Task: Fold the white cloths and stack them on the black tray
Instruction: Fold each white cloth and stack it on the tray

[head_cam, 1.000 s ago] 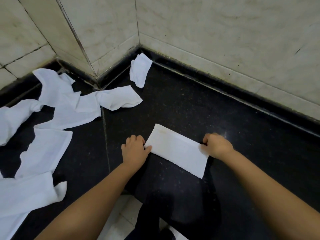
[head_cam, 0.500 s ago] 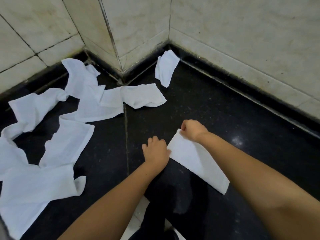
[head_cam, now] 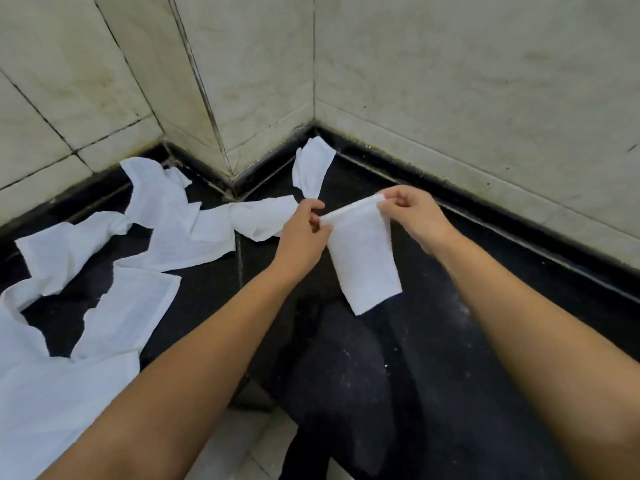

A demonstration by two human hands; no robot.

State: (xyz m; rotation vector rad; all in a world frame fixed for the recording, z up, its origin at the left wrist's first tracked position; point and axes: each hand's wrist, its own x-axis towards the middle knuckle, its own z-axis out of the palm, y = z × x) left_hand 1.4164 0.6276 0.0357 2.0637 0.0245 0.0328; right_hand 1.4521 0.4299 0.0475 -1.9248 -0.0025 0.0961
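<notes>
A folded white cloth [head_cam: 363, 258] hangs in the air over the black counter [head_cam: 485, 323]. My left hand [head_cam: 303, 233] pinches its upper left corner. My right hand [head_cam: 412, 213] pinches its upper right corner. The lower end of the cloth dangles free just above the dark surface. Several unfolded white cloths [head_cam: 180, 226] lie spread over the left part of the counter. One small crumpled cloth [head_cam: 311, 168] sits in the back corner by the wall. No black tray is in view.
Pale tiled walls [head_cam: 467, 98] close off the counter at the back and right, with a jutting corner [head_cam: 207, 116] at the middle left. My dark-clothed leg [head_cam: 339, 375] fills the lower middle, over light floor tiles [head_cam: 242, 445].
The folded cloth lay flat on the counter under both hands. My right hand brought its end across to the left, and now both hands have lifted the cloth, which hangs from its top corners.
</notes>
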